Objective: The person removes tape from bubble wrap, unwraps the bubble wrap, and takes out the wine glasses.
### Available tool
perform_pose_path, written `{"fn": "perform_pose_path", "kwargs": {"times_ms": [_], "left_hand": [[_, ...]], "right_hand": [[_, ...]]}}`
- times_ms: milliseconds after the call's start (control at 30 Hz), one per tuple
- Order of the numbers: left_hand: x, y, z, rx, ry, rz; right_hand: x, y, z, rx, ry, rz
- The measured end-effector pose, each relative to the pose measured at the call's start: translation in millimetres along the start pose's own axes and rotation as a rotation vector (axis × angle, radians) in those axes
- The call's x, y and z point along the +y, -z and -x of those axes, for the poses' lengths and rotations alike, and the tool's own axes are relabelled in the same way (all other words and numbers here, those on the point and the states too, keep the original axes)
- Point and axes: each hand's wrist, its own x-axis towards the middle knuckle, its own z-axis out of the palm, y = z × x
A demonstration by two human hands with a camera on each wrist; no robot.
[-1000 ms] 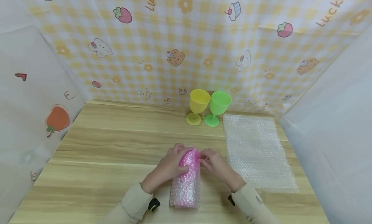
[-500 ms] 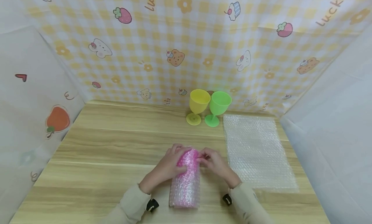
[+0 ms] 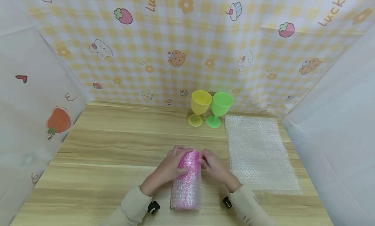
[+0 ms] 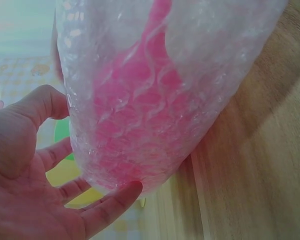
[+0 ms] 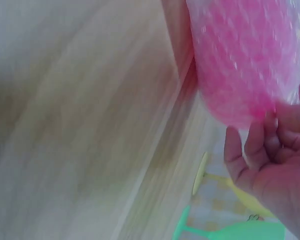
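Observation:
A pink goblet (image 4: 135, 95) lies on its side inside a roll of clear bubble wrap (image 3: 187, 190), its bowl toward the back of the table. My left hand (image 3: 171, 165) holds the bundle from the left near its far end, thumb on top and fingers curved round the rim end. From the right, my right hand (image 3: 216, 167) pinches the bubble wrap at the bowl end between thumb and fingers; the right wrist view shows the pinched spot (image 5: 270, 107). Part of the bowl end is hidden by the left fingers in the head view.
A yellow goblet (image 3: 201, 104) and a green goblet (image 3: 221, 105) stand upright side by side at the back of the wooden table (image 3: 117, 134). A flat bubble wrap sheet (image 3: 260, 154) lies on the right. A checked cloth (image 3: 131, 50) hangs behind.
The bundle has shifted very slightly left with my left hand. My right hand has moved a little left along with it, its fingers still working at the wrap by the bowl end.

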Motion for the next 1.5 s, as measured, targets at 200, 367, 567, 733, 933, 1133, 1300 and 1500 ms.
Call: {"fn": "perform_pose_path", "kwargs": {"times_ms": [200,367,567,733,933,1133,1300,1500], "left_hand": [[-1.7,0.2,0.3,-0.004,0.007,0.001],[-3.0,0.4,0.4,-0.001,0.000,-0.002],[-3.3,0.5,1.1,0.007,-0.008,-0.014],[-4.0,1.0,1.6,0.012,0.001,-0.006],[-4.3,2.5,2.4,0.005,0.011,0.010],[-5.2,4.5,2.8,0.002,0.003,0.021],[-6.2,5.9,4.7,-0.008,0.009,0.045],[-7.8,5.6,6.4,-0.007,0.012,0.061]], "right_hand": [[-11.4,-8.6,4.0,0.075,-0.040,0.059],[-14.0,-13.6,9.0,0.156,-0.132,-0.124],[-14.3,-20.8,9.5,0.316,-0.121,-0.182],[-15.0,-27.2,7.7,0.410,-0.053,-0.190],[-16.8,-29.1,5.0,0.408,-0.022,-0.125],[-15.1,-29.9,2.4,0.359,0.022,-0.022],[-15.7,-30.8,5.2,0.329,-0.076,-0.153],[-21.5,-35.5,12.7,0.433,-0.249,-0.297]]}}
